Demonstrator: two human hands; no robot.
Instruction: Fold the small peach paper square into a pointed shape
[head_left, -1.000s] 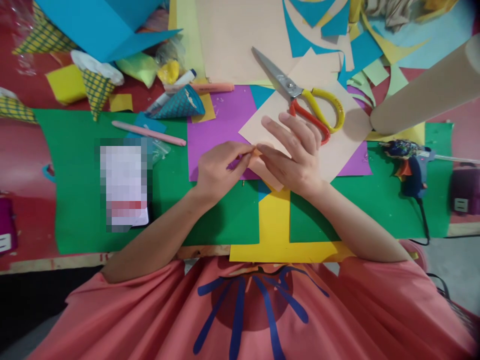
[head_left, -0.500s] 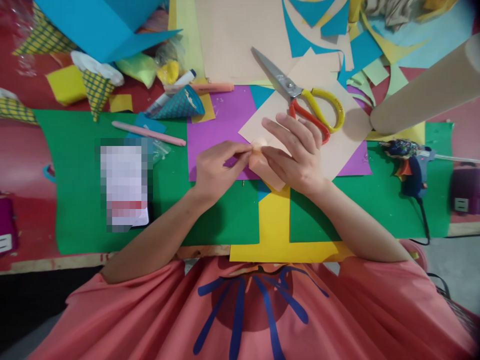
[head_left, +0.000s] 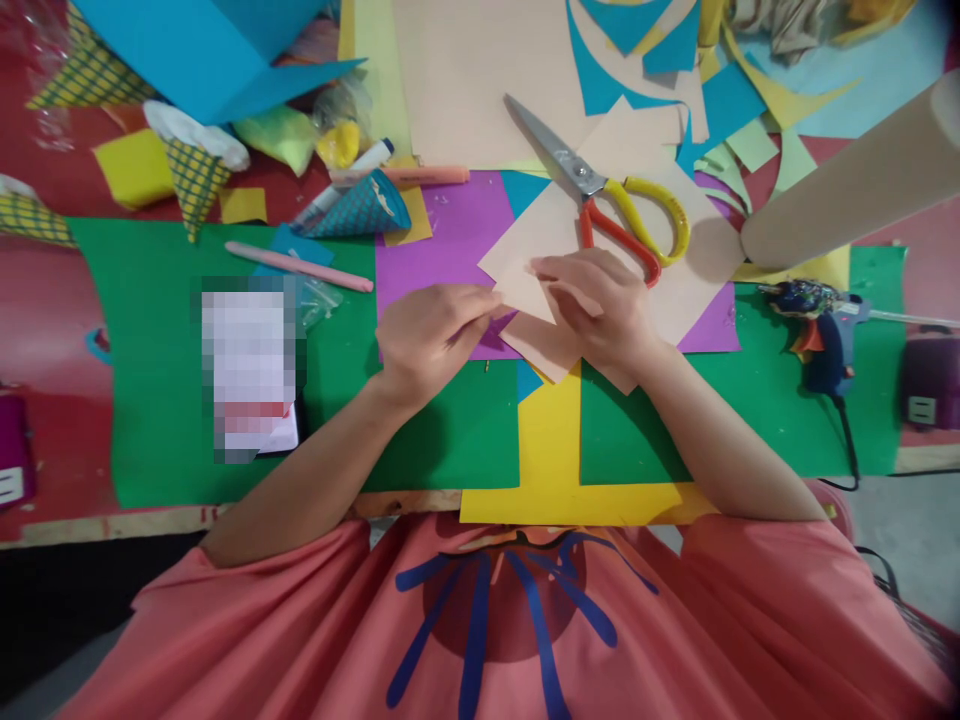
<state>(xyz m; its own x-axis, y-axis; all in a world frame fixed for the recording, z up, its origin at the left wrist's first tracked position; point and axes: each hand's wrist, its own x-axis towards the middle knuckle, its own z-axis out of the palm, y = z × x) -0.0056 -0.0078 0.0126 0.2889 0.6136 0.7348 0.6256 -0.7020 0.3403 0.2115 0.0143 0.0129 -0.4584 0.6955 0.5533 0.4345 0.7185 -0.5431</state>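
My left hand (head_left: pixel 439 335) is closed in a pinch at the left corner of a small peach paper piece (head_left: pixel 546 345). Across from it, my right hand (head_left: pixel 600 305) has its fingers curled in over the same paper and covers part of it. Part of the paper's edge shows below the right palm. Just beyond the right hand lie scissors (head_left: pixel 636 240) with one yellow and one red handle, blades apart. They rest on a larger peach sheet (head_left: pixel 679 290), which overlaps a purple sheet (head_left: pixel 427 260).
To the right are a glue gun (head_left: pixel 829 335) and a tall beige paper roll (head_left: pixel 847 175). A blurred-out phone (head_left: pixel 251 370) and a pink pen (head_left: pixel 300 267) lie left on green paper (head_left: pixel 165 420). A teal patterned cone (head_left: pixel 364 208), markers and paper scraps fill the back.
My right hand's raised fingers have curled down, and its thumb has moved right, away from the left fingertips. More of the peach paper now shows, lying flatter between the hands.
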